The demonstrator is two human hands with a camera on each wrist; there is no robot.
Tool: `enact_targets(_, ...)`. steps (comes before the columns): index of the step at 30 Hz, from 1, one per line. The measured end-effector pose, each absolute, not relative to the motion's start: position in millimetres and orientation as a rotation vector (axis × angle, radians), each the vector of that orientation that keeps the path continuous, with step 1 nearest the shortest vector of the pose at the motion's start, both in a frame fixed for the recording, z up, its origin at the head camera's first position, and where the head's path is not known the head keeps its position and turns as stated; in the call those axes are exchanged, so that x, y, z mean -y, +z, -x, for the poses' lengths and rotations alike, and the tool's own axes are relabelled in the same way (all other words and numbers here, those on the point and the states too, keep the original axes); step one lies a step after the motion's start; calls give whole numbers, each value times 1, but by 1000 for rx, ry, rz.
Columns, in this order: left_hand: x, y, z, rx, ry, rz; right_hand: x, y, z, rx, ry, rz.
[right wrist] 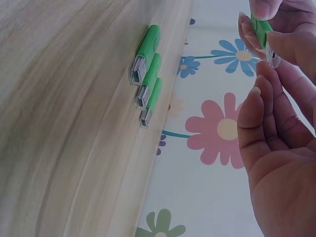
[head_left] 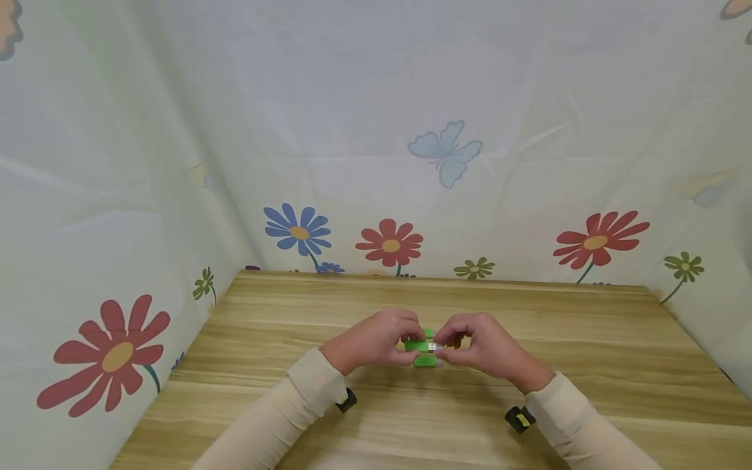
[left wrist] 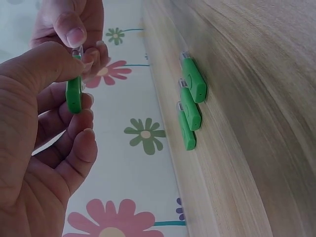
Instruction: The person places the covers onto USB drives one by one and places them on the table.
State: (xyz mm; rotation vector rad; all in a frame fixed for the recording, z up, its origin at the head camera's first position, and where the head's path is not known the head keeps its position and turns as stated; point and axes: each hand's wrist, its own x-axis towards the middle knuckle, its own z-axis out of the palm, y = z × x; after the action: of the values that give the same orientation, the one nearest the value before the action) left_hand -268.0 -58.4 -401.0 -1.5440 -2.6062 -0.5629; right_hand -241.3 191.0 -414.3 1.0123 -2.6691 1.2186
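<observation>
Above the table, a green USB flash drive (left wrist: 74, 94) is held between my two hands. My left hand (head_left: 382, 339) pinches its green body between thumb and fingers. At the other end, the thumb and fingers of my right hand (head_left: 484, 346) pinch the clear cap (right wrist: 272, 58) over the metal plug. Three more green USB flash drives (left wrist: 194, 81) with clear caps lie side by side on the table beneath the hands. In the right wrist view their capped plugs (right wrist: 138, 70) face the camera. The hands partly cover these drives in the head view.
The wood-grain table (head_left: 411, 424) spreads around both hands. A pale curtain (head_left: 329, 130) printed with flowers and a butterfly rises behind the table and along its sides. Black devices (head_left: 519, 419) are strapped at both wrists by the cream sleeves (head_left: 282, 411).
</observation>
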Motion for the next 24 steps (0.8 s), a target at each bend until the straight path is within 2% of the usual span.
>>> enact_targets(15,55,-406,266,2463,-427,1651,-189,-419,241,2646,1233,-1030)
enact_targets(24,53,-408,264,2454,-286,1622,-188,-423,241,2598,1276,-1056)
